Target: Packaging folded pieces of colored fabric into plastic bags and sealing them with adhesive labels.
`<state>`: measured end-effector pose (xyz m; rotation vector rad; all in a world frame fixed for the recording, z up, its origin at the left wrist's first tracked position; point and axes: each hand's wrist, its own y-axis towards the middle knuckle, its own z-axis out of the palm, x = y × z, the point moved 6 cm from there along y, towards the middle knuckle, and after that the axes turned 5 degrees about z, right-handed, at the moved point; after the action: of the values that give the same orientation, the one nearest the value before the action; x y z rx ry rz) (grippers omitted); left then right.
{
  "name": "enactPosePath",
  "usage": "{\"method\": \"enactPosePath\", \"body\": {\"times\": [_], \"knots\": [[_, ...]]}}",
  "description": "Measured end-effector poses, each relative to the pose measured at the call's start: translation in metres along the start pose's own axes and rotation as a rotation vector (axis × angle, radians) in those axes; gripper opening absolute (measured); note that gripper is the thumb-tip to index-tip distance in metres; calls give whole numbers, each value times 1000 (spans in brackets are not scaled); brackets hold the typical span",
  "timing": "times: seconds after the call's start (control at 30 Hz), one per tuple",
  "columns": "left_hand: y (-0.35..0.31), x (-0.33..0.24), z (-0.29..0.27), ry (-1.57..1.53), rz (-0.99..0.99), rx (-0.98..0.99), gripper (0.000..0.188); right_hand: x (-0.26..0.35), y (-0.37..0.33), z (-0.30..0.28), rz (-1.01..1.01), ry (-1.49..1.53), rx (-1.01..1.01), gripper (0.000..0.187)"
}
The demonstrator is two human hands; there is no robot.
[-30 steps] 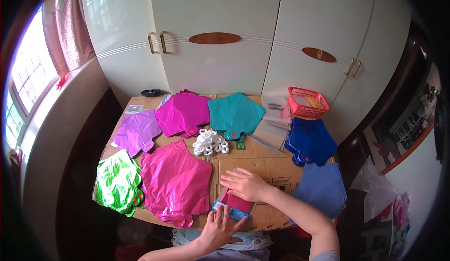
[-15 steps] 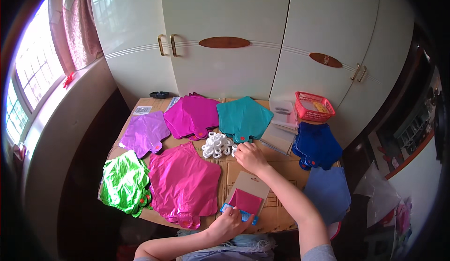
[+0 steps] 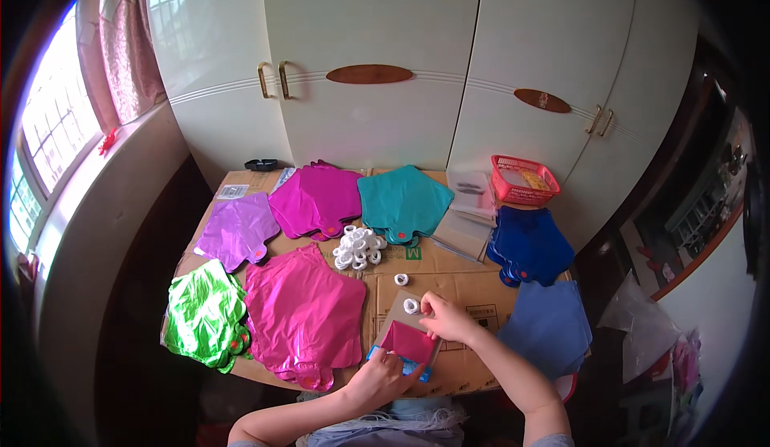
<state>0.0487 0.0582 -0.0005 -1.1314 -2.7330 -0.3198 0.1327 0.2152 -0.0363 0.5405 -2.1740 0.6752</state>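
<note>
A greyish packet with a blue printed end (image 3: 423, 373) lies at the near edge of the table, with a folded pink foil piece (image 3: 407, 343) on it. My left hand (image 3: 383, 376) grips the packet at its blue end, fingers bent. At the packet's far end, my right hand (image 3: 446, 318) has its fingertips closed at a small white ring-shaped roll (image 3: 411, 306). Another white roll (image 3: 401, 279) lies alone on the cardboard just beyond. Farther back is a heap of similar white rolls (image 3: 357, 246).
Around the cardboard-covered table (image 3: 457, 282) lie foil stacks: green (image 3: 204, 314), pink (image 3: 305, 310), lilac (image 3: 237, 226), magenta (image 3: 317, 198), teal (image 3: 405, 202), dark blue (image 3: 531, 242). Light-blue sheets (image 3: 547, 323), clear bags (image 3: 465, 234) and a red basket (image 3: 523, 182) are at right.
My right hand has come back from the white heap toward me, and a white roll is now at the packet's far end. Another roll lies apart from the heap. My left hand stays on the packet.
</note>
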Motion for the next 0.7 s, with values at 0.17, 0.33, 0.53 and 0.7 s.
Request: {"method": "enactPosePath", "body": {"times": [0.17, 0.33, 0.53, 0.7], "knots": [[0, 1, 1, -11, 0, -28, 48, 17, -7, 5, -221, -355, -209, 20], [0, 0, -1, -14, -9, -28, 48, 14, -8, 11, -105, -444, -99, 24], [-4, -2, 3, 11, 10, -21, 50, 14, -2, 6, -48, -123, -64, 34], [-2, -2, 2, 9, 5, -46, 49, 6, 6, 7, -190, -338, -253, 48]]}}
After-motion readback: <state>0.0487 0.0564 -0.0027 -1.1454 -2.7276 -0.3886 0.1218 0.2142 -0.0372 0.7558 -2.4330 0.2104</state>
